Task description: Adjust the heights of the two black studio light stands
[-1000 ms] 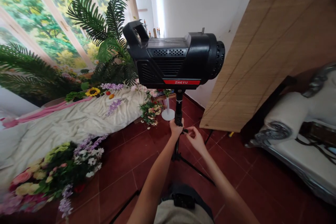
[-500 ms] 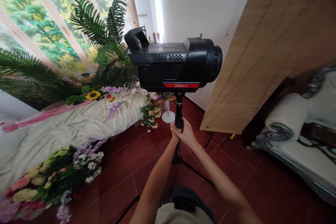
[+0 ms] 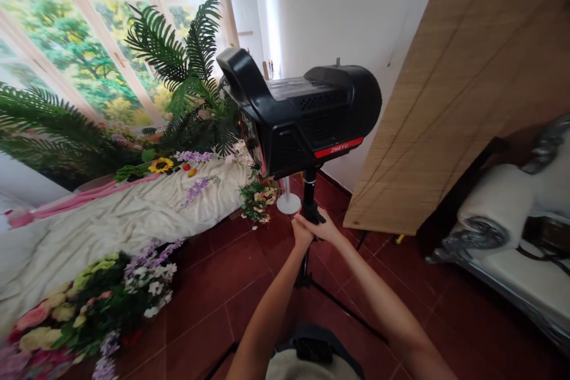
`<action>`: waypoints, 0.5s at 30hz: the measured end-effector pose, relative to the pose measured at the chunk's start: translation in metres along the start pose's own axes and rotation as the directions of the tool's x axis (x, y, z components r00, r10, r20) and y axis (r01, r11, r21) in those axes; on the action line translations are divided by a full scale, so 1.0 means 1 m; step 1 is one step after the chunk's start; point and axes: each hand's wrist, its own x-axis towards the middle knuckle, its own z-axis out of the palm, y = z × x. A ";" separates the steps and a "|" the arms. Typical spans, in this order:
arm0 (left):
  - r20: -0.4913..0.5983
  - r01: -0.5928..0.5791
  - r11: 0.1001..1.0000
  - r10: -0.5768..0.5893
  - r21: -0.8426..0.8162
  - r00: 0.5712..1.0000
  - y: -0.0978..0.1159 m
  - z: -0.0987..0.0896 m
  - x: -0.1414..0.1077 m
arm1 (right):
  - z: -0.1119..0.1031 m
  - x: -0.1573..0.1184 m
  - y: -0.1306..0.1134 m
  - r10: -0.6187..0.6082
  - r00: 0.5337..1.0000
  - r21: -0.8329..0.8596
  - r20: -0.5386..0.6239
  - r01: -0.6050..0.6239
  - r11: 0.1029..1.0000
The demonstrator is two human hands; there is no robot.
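Note:
A black studio light (image 3: 307,116) with a red ZHEYU strip is mounted on top of a black light stand (image 3: 309,190). Its rear panel and handle face partly toward me, and the round front points away to the right. My left hand (image 3: 303,230) grips the stand's pole just below the joint. Against it, my right hand (image 3: 326,228) is wrapped round the same pole by a black clamp knob. Some of the fingers are hidden behind the pole. Below, the stand's legs spread over the red tiled floor (image 3: 200,273).
A bamboo blind panel (image 3: 401,119) leans on the right, beside a white sofa (image 3: 494,196) with silver carving. On the left lies a cream draped cloth (image 3: 133,208) with flowers (image 3: 57,314) along it. A palm plant (image 3: 178,65) and a white round base (image 3: 288,203) stand behind.
The studio light has turned on its stand, so its rear now shows more and its front swings away from me. Both hands stay on the pole.

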 end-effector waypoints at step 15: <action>0.013 -0.008 1.000 0.008 -0.023 1.000 -0.003 -0.001 -0.004 | 0.012 0.020 -0.059 -0.046 0.912 -0.331 -0.407 -0.101 0.938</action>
